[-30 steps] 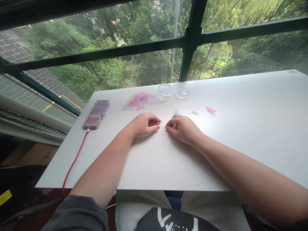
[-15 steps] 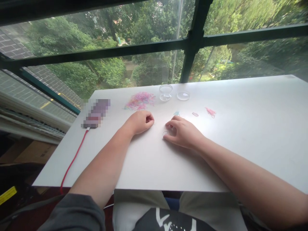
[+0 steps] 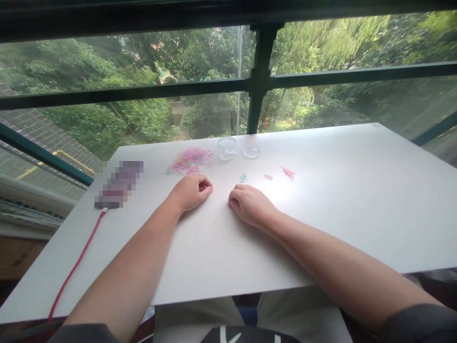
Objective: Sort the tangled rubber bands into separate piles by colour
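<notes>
White table underneath: left hand pinched at the fingertips, right hand curled narrow, contents of either impossible to tell. Teal bands lie just beyond the right; multicoloured heap beyond the left, toward the far edge, clear container beside it.

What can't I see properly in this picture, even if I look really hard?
Inside the left hand: head view; its own curl hides it.
Inside the right hand: head view; its knuckles hide it.
Colourful pile: head view; pieces too small and tangled to count.
Flat device: head view; blocky squares blur it.
Red cable's near end: head view; lost past the white table.
</notes>
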The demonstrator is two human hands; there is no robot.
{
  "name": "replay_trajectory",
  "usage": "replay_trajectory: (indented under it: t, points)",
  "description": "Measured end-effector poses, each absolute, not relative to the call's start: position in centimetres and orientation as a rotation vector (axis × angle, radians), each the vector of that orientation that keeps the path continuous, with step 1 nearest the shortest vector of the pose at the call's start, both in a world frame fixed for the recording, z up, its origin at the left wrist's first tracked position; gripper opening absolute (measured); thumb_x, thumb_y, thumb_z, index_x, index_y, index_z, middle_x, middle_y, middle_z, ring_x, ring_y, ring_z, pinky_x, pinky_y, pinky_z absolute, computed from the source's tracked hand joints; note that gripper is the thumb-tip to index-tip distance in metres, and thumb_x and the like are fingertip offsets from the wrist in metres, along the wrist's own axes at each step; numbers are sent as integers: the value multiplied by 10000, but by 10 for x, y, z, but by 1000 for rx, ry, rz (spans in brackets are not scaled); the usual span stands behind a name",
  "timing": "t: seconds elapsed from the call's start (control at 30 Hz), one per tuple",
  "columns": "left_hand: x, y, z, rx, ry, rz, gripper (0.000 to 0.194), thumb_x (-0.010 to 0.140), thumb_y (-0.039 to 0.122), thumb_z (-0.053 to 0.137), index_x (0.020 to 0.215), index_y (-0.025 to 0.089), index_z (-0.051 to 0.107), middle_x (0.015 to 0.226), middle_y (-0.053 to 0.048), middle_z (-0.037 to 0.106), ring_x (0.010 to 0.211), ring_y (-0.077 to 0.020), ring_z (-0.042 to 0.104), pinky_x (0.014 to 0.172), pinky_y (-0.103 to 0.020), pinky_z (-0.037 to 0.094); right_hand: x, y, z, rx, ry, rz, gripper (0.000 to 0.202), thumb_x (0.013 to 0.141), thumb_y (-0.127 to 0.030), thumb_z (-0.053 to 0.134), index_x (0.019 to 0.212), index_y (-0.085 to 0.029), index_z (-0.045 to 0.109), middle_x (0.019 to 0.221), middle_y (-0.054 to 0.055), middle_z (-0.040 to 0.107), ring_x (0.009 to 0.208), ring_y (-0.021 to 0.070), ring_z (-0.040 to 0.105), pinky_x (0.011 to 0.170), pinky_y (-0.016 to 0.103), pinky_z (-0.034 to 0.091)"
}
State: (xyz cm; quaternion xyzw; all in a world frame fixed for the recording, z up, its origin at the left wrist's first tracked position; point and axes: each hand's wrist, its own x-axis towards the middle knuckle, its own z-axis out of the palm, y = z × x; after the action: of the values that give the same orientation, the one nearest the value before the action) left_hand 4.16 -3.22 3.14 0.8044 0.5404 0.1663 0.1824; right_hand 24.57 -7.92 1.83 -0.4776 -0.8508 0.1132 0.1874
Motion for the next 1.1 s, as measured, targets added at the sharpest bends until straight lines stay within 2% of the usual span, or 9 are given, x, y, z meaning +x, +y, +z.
replay_trajectory:
  t: [0.13, 0.3, 0.47, 0.67, 0.8, 0.93, 1.0, 1.1]
  points:
    - [42, -33, 34, 2261, 1534, 452, 202, 752, 341, 534, 793, 187, 658, 746, -13, 655, 665, -147, 570, 614, -260, 416, 267, -70, 32, -1454, -2242, 388, 149, 813, -172, 524, 773, -168, 667, 799, 48, 644, 731, 140, 560, 693, 241, 406]
    - [42, -32, 35, 2252, 1540, 450, 208, 746, 355, 534, 782, 193, 659, 747, -14, 647, 665, -149, 564, 612, -263, 413, 342, -49, 52, -1779, -1854, 303, 167, 772, -268, 572, 766, -168, 706, 669, 35, 643, 588, 133, 523, 578, 250, 377]
    - [39, -28, 30, 2258, 1536, 444, 218, 749, 378, 535, 797, 205, 659, 760, -10, 643, 676, -154, 560, 615, -266, 412, 396, -35, 44, -1933, -1599, 423, 216, 699, -313, 602, 738, -137, 721, 583, 27, 622, 512, 120, 485, 492, 245, 329]
    - [37, -29, 30, 2250, 1546, 442, 235, 758, 396, 533, 823, 209, 661, 786, -9, 650, 696, -155, 563, 629, -265, 418, 407, -26, 31, -1907, -1556, 556, 311, 743, -315, 500, 842, -145, 741, 443, -26, 471, 406, 89, 353, 452, 245, 285]
    - [38, -30, 33, 2233, 1571, 432, 238, 756, 405, 539, 815, 208, 659, 758, -4, 644, 672, -151, 556, 614, -262, 416, 416, -25, 29, -1915, -1446, 515, 353, 765, -336, 468, 889, -140, 733, 531, -3, 540, 416, 88, 351, 456, 253, 286]
    - [37, -30, 34, 2223, 1574, 433, 242, 754, 412, 541, 811, 208, 658, 747, -5, 646, 656, -152, 553, 602, -262, 413, 405, -29, 26, -1865, -1656, 427, 359, 693, -450, 604, 860, -155, 724, 726, 43, 642, 586, 130, 514, 564, 256, 375]
    - [37, -30, 34, 2221, 1581, 437, 243, 751, 413, 543, 811, 208, 659, 744, -5, 649, 654, -152, 554, 598, -262, 412, 397, -30, 25, -1868, -1771, 337, 366, 646, -450, 662, 872, -168, 719, 812, 57, 654, 676, 150, 553, 623, 259, 399]
    - [38, -30, 34, 2218, 1582, 435, 246, 751, 413, 540, 806, 204, 659, 739, -4, 650, 651, -152, 551, 594, -260, 410, 392, -29, 25, -1917, -1791, 325, 283, 688, -408, 640, 833, -177, 720, 795, 52, 662, 674, 148, 561, 627, 257, 402]
